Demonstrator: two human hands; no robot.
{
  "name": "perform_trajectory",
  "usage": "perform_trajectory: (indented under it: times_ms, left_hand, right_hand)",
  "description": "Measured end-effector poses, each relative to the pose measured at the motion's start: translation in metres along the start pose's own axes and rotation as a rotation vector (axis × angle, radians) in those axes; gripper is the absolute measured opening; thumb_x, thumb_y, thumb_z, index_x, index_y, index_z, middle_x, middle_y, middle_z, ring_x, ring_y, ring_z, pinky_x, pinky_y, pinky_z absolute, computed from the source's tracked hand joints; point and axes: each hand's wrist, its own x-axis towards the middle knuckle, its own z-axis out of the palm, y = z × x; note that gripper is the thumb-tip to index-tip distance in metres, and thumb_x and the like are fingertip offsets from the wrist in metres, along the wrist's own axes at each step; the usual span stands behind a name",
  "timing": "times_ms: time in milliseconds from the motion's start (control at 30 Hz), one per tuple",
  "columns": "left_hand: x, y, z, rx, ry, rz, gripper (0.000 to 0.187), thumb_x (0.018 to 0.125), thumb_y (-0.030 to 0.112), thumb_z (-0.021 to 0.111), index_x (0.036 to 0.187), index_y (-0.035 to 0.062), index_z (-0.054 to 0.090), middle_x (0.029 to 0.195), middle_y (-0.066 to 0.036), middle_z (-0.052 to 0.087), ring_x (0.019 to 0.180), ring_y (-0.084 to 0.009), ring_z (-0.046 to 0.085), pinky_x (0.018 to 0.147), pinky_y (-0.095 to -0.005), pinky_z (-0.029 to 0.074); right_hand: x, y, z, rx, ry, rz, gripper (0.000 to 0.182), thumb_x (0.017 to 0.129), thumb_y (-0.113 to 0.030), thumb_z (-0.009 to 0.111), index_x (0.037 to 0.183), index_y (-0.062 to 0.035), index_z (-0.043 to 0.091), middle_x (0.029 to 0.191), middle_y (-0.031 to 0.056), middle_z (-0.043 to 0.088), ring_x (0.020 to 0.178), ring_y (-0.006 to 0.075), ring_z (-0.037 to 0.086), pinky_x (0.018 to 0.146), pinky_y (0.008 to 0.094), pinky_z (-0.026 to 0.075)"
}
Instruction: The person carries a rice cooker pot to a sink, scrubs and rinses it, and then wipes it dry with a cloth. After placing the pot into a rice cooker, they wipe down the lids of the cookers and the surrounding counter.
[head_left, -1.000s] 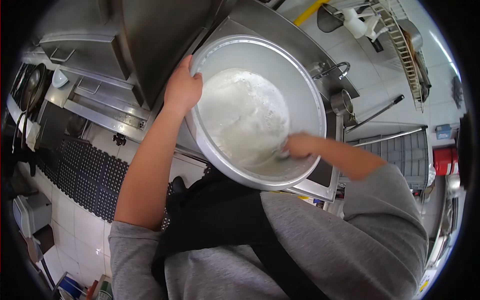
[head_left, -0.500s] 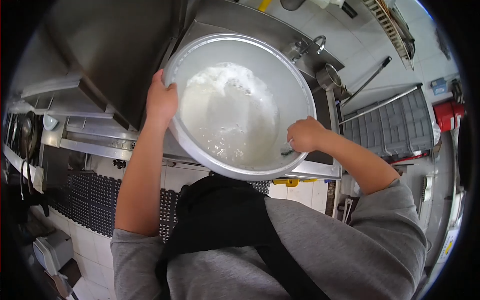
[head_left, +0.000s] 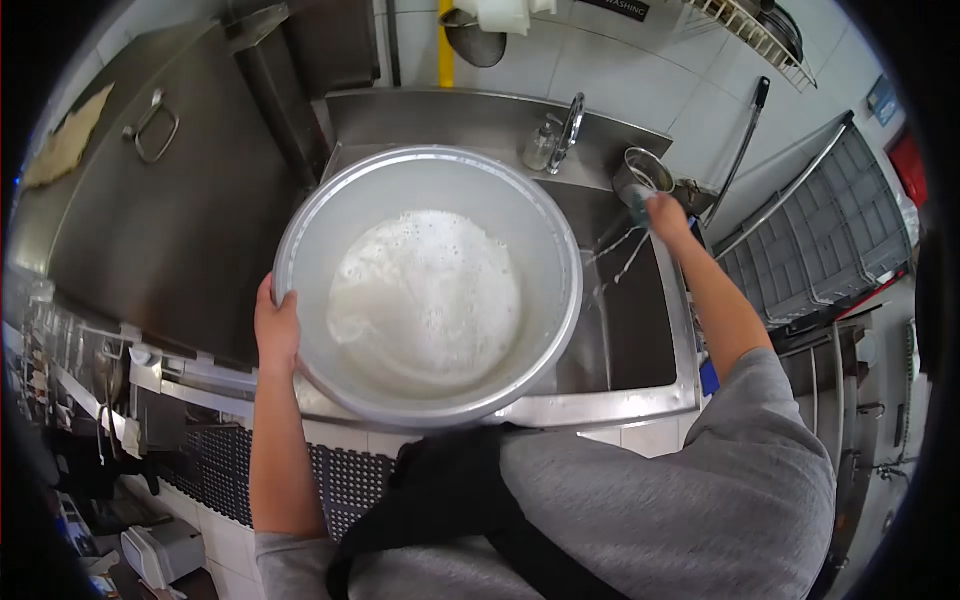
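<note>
Bowl (head_left: 350, 215), big, round, metal, centre of frame, resting over front rim and left part of sink (head_left: 640, 340), tilted slightly toward lower left. Inside: foamy white water (head_left: 425, 300) pooled in bottom, bubbles along upper edge of pool. Left hand (head_left: 277, 333) at bowl's left rim, mid-left of frame, fingers curled over edge, thumb outside, gripping rim. Right hand (head_left: 665, 212) reached out to upper right of frame, well apart from bowl, at small metal cup (head_left: 638, 175) standing on sink's back right corner; touching or just beside cup, hand blurred, cannot tell how far open or whether holding anything. Thin streams of water (head_left: 620, 255) falling from below hand into sink basin. Faucet (head_left: 570, 120) at back ledge of sink, upper centre, small bottle (head_left: 540, 148) just beside it on left. Steel counter (head_left: 160, 240) with lidded panel and handle (head_left: 150, 125) filling left and upper left. Grey crate (head_left: 810, 245) at right edge, long rods leaning near it. Black floor mat (head_left: 215, 470) lower left on white tile. Grey sleeves and black apron strap (head_left: 470, 500) along bottom of frame.
</note>
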Motion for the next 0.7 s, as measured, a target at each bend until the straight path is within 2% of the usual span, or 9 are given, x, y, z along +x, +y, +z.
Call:
perform_trajectory:
  times_ms: [67,100,233,333,400,433,467,567,700]
  left_hand:
    - [-0.003,0.006,0.012,-0.038,0.023,-0.014,0.044,0.090,0.006,0.052,0.132,-0.0029,0.044,0.123,-0.016,0.056,0.111,-0.0226,0.056,0.097,-0.0318,0.041]
    - [-0.004,0.008,0.017,-0.087,0.036,-0.043,0.041,0.090,0.007,0.052,0.129,-0.0032,0.046,0.120,-0.015,0.058,0.107,-0.0212,0.058,0.094,-0.0315,0.043]
    - [-0.012,0.010,0.028,-0.117,0.046,-0.212,0.033,0.090,0.010,0.054,0.120,-0.0028,0.050,0.109,-0.013,0.062,0.096,-0.0191,0.061,0.086,-0.0308,0.047]
    - [-0.023,0.020,0.036,-0.036,0.106,-0.259,0.028,0.090,0.012,0.055,0.115,-0.0010,0.053,0.100,-0.011,0.065,0.087,-0.0201,0.063,0.078,-0.0315,0.050]
    - [-0.028,0.018,0.036,-0.178,0.104,-0.293,0.028,0.089,0.013,0.057,0.112,-0.0014,0.054,0.099,-0.011,0.065,0.087,-0.0190,0.063,0.078,-0.0306,0.050]
    - [-0.032,0.026,0.037,-0.151,0.119,-0.300,0.028,0.089,0.013,0.057,0.112,-0.0014,0.054,0.099,-0.011,0.065,0.087,-0.0190,0.063,0.078,-0.0306,0.050]
    - [-0.036,0.038,0.042,-0.187,0.110,-0.270,0.025,0.089,0.012,0.057,0.109,-0.0015,0.054,0.096,-0.010,0.065,0.085,-0.0181,0.063,0.076,-0.0301,0.050]
    - [-0.041,0.073,0.055,-0.183,0.094,-0.222,0.020,0.088,0.009,0.059,0.104,-0.0011,0.055,0.092,-0.009,0.064,0.081,-0.0152,0.061,0.074,-0.0287,0.049]
    - [-0.043,0.120,0.079,-0.050,0.070,-0.055,0.021,0.086,0.005,0.060,0.105,-0.0011,0.054,0.093,-0.007,0.063,0.081,-0.0127,0.059,0.076,-0.0262,0.047]
  right_hand:
    - [0.042,0.041,-0.009,-0.056,-0.022,0.200,0.042,0.091,-0.031,0.049,0.109,0.0054,0.059,0.105,0.0281,0.062,0.104,0.0419,0.058,0.089,0.0454,0.046]
    - [0.058,0.065,0.001,0.069,0.136,0.159,0.043,0.092,-0.032,0.049,0.111,0.0047,0.059,0.104,0.0268,0.063,0.102,0.0401,0.060,0.088,0.0433,0.046]
    - [0.107,0.086,0.034,0.641,0.112,0.449,0.050,0.094,-0.033,0.051,0.129,0.0031,0.049,0.124,0.0215,0.057,0.114,0.0342,0.055,0.096,0.0370,0.042]
    - [0.082,0.047,0.055,0.338,0.274,0.094,0.053,0.091,-0.030,0.060,0.130,0.0030,0.048,0.131,0.0225,0.052,0.125,0.0330,0.048,0.103,0.0359,0.037]
    - [0.036,0.006,0.088,0.781,0.033,0.169,0.060,0.091,-0.040,0.058,0.132,0.0023,0.047,0.128,0.0212,0.054,0.119,0.0321,0.052,0.099,0.0380,0.040]
    - [-0.004,-0.046,0.059,1.051,-0.304,0.397,0.066,0.093,-0.048,0.054,0.138,-0.0013,0.041,0.132,0.0155,0.051,0.121,0.0277,0.049,0.100,0.0376,0.039]
    - [-0.032,-0.070,0.052,1.296,-0.576,0.534,0.072,0.092,-0.056,0.049,0.140,-0.0033,0.039,0.136,0.0108,0.049,0.123,0.0273,0.047,0.100,0.0501,0.038]
    - [-0.087,-0.102,0.055,1.680,-0.823,0.556,0.063,0.096,-0.039,0.052,0.144,-0.0049,0.030,0.135,0.0125,0.048,0.116,0.0214,0.052,0.097,0.0385,0.043]
    - [-0.119,-0.092,0.096,1.608,-0.629,0.728,0.045,0.093,-0.008,0.050,0.136,-0.0023,0.039,0.115,0.0097,0.057,0.107,0.0186,0.055,0.092,0.0318,0.046]
